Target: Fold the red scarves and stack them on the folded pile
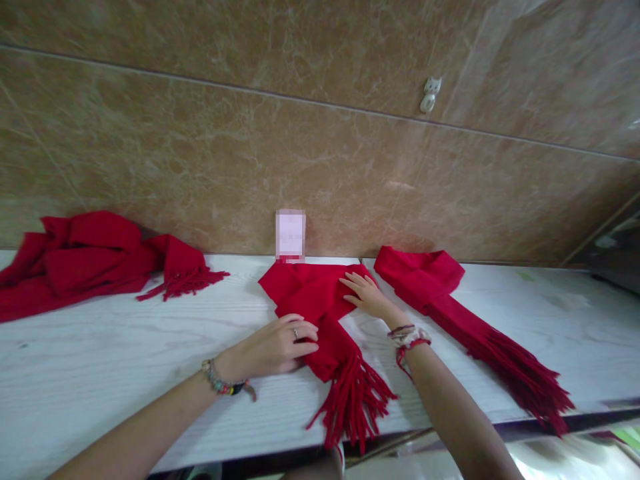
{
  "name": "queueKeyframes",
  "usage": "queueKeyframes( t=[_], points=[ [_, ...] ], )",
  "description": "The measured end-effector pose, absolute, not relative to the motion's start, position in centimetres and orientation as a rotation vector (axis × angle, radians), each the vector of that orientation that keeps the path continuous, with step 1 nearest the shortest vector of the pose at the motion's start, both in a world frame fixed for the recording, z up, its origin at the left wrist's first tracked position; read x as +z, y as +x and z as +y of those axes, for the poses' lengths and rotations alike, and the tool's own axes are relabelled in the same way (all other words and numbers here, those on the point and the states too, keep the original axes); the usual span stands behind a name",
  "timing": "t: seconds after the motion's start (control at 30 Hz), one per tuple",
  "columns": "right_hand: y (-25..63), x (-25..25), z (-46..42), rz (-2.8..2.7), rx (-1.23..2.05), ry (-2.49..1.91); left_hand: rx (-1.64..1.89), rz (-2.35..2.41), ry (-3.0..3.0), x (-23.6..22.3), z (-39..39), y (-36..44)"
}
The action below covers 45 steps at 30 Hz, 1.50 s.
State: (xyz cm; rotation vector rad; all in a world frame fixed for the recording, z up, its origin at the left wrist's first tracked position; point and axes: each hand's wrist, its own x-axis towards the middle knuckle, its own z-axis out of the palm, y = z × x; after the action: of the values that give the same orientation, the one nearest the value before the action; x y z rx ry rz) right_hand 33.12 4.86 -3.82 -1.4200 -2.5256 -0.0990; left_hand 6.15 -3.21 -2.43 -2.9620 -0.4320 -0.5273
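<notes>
A red fringed scarf (313, 290) lies looped on the white tabletop in front of me, its ends crossed and its fringe hanging toward the front edge. My left hand (277, 343) is closed on the left side of its lower part, the fingers curled over the cloth and the thumb hidden. On the upper right of the loop rests my right hand (367, 293), fingers spread flat on the fabric. Just right of that hand lies a second red scarf (420, 280), looped, with its long fringed tail slanting to the front edge.
A third red scarf (95, 257) lies in a loose heap at the left. Against the brown marbled wall (200, 160) stands a small blurred card (290, 233). A white cat-shaped hook (431, 94) is on the wall. A dark object (617, 247) sits at the far right.
</notes>
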Motion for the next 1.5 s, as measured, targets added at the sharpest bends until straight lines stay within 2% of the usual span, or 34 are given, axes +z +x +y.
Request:
queueKeyframes(
  t=[0.13, 0.37, 0.57, 0.87, 1.33, 1.5],
  points=[
    [33.2, -3.8, 4.6, -2.529, -0.124, -1.266, -0.607, -0.725, -2.945, -2.7, -2.1, 5.7],
    [33.3, -3.6, 4.9, -2.412, -0.096, -1.279, -0.366, -1.104, -2.987, -3.7, 0.0, 4.1],
    [35.8, -2.8, 5.3, -2.088, 0.04, -1.294, -0.407, -1.003, -3.019, -2.3, -0.7, 3.8],
    [34.9, -2.9, 4.4, -2.533, 0.074, -1.34, -0.58, -0.978, -2.941, -2.2, -1.7, 5.4],
    [36.1, -2.7, 4.9, -2.369, 0.294, -1.341, -0.464, -0.787, -2.956, -2.2, -2.2, 5.4],
    [33.7, -0.6, 3.4, -2.254, 0.345, -1.335, -0.521, -0.831, -2.971, -2.0, -2.3, 5.4]
  ],
)
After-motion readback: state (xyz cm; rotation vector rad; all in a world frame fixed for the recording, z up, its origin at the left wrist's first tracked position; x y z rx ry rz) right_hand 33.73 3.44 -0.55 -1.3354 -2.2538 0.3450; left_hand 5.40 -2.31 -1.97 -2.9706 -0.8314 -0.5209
